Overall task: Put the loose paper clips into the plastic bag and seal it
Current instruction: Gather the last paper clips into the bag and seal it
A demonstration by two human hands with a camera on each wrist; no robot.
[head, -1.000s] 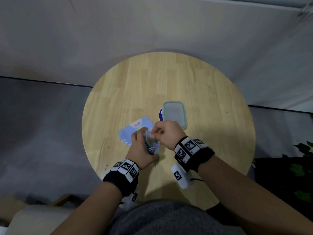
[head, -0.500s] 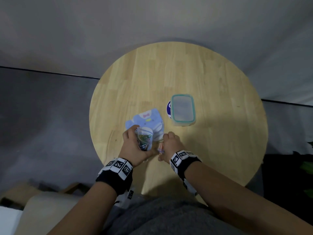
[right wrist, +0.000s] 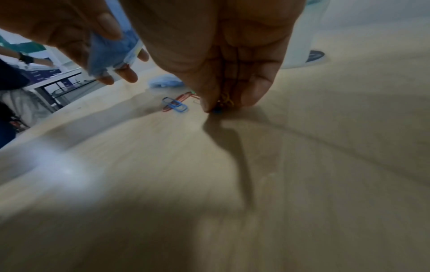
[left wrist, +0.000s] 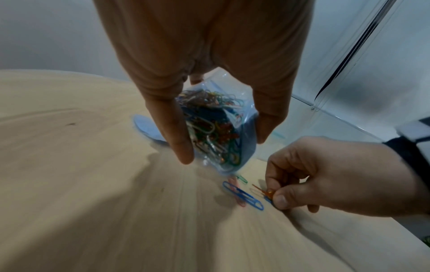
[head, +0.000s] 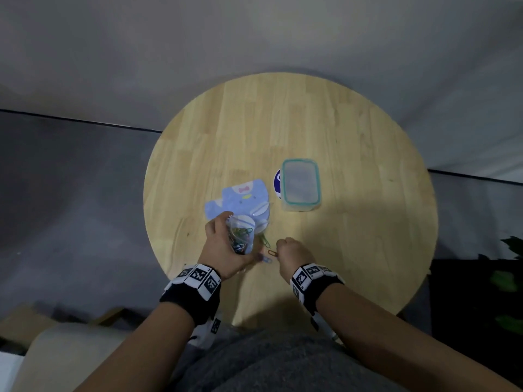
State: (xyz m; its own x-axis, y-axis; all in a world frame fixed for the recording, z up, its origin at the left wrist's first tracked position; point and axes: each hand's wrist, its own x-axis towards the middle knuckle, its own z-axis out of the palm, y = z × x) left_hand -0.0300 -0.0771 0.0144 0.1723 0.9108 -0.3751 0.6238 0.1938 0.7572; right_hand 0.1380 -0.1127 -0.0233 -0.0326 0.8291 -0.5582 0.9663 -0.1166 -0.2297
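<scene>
My left hand (head: 226,244) grips a small clear plastic bag (head: 240,236) stuffed with coloured paper clips (left wrist: 209,128), held just above the round wooden table (head: 353,222). Its mouth faces away from me and stands open. My right hand (head: 291,254) is down at the table to the right of the bag, thumb and forefinger pinching an orange paper clip (left wrist: 264,191). A blue clip (left wrist: 243,196), a red one under it and a green clip (head: 265,241) lie loose on the wood between the hands. The same blue clip (right wrist: 175,105) shows in the right wrist view.
A light blue cartoon-printed pouch (head: 240,202) lies flat just beyond the bag. A lidded plastic box with a teal rim (head: 300,188) stands to its right, over a round blue sticker (head: 278,179). The table's near edge is close to my wrists.
My right hand left the bag's mouth, dropped to the table and took hold of an orange clip. The left hand kept the bag and drifted slightly left.
</scene>
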